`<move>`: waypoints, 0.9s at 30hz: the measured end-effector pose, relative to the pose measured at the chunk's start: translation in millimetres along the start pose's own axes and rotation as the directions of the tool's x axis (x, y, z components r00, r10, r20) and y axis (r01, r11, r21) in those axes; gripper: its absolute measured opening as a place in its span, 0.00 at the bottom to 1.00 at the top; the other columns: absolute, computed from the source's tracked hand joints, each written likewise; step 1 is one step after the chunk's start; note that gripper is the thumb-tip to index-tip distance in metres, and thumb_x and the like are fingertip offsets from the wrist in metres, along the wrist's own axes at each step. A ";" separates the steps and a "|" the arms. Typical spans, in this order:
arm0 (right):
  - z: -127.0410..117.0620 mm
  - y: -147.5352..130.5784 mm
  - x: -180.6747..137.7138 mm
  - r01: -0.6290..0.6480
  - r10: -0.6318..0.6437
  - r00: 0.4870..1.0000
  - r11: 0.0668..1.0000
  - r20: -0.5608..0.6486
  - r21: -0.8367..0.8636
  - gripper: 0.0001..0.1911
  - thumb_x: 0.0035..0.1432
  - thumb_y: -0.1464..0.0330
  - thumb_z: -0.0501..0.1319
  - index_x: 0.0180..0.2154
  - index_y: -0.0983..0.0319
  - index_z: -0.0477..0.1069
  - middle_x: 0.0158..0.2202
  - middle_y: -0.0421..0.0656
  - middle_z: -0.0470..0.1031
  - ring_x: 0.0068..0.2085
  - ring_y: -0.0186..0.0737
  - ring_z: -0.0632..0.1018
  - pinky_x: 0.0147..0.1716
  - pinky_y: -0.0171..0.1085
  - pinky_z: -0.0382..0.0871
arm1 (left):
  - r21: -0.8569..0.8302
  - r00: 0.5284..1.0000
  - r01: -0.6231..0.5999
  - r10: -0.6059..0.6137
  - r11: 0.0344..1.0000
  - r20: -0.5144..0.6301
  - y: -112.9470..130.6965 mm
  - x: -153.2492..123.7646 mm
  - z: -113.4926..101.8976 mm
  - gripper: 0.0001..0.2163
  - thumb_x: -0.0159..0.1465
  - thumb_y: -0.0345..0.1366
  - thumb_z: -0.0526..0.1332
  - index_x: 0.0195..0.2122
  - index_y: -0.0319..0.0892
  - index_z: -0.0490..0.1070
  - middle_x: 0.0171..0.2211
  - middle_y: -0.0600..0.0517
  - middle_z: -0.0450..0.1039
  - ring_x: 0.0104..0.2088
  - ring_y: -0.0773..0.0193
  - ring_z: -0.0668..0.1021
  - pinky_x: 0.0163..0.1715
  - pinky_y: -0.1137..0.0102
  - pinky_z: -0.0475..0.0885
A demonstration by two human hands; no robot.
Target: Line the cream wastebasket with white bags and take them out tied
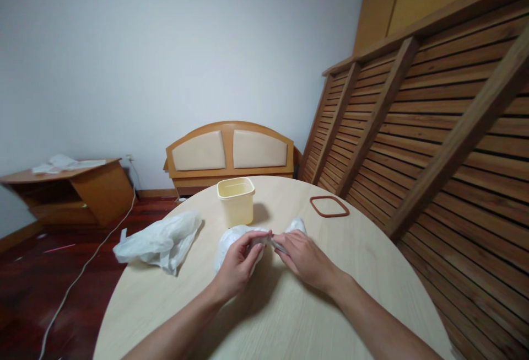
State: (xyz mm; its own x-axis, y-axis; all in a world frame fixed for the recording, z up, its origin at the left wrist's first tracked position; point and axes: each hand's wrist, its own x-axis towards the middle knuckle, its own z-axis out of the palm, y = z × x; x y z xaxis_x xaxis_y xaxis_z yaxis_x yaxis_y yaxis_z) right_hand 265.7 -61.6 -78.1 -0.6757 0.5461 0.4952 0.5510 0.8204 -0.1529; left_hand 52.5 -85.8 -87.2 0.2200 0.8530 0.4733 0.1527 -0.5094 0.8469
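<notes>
A thin white plastic bag [231, 238] lies at the middle of the round pale wooden table [372, 272]. My left hand [237, 263] is closed, pinching the bag's edge between thumb and fingers. My right hand [303, 258] is also closed on the same bag, right beside the left, fingertips nearly touching. Just behind the hands stands a small pale yellow plastic bin [236, 201], upright and with nothing visible inside. A second crumpled white plastic bag [159, 241] rests at the table's left edge.
A brown square ring [329, 206] lies flat on the table's far right. Slatted wooden panels [433, 128] lean along the right. A wooden headboard [229, 153] stands against the far wall, a low desk [70, 189] at left, a cable [88, 263] across the red floor.
</notes>
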 end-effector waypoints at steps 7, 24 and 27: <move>-4.2 -5.9 3.4 0.057 -0.051 0.998 0.984 0.041 -0.170 0.19 0.62 0.77 0.60 0.54 0.60 0.68 0.45 0.47 0.78 0.48 0.48 0.78 0.61 0.57 0.64 | 0.373 0.991 -0.123 0.133 0.920 -0.003 -6.2 -4.9 0.7 0.20 0.70 0.35 0.54 0.63 0.45 0.60 0.62 0.42 0.69 0.62 0.54 0.71 0.64 0.54 0.66; -7.0 -15.4 1.5 -0.089 0.078 0.979 0.995 0.189 0.053 0.14 0.61 0.78 0.57 0.48 0.62 0.68 0.45 0.47 0.78 0.45 0.45 0.80 0.45 0.43 0.74 | 0.595 0.962 -0.273 0.199 0.756 0.188 -5.1 -8.1 -6.5 0.36 0.63 0.36 0.62 0.69 0.41 0.46 0.62 0.37 0.64 0.62 0.48 0.69 0.63 0.51 0.67; -9.1 -18.3 3.4 -0.033 0.022 0.981 0.998 0.193 0.052 0.12 0.60 0.78 0.59 0.45 0.62 0.70 0.45 0.46 0.77 0.46 0.46 0.78 0.47 0.43 0.74 | 0.584 0.948 -0.305 0.181 0.752 0.263 -8.2 -8.5 -5.9 0.37 0.62 0.35 0.63 0.69 0.42 0.45 0.62 0.37 0.64 0.63 0.48 0.68 0.62 0.50 0.68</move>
State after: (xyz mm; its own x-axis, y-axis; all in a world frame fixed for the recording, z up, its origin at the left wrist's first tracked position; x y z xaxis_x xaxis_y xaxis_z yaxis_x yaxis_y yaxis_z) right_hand 257.8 -76.2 -65.9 -0.7452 0.5866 0.3171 0.5465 0.8098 -0.2136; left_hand 43.7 -88.2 -96.8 0.4895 0.6863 0.5380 0.6100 -0.7103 0.3511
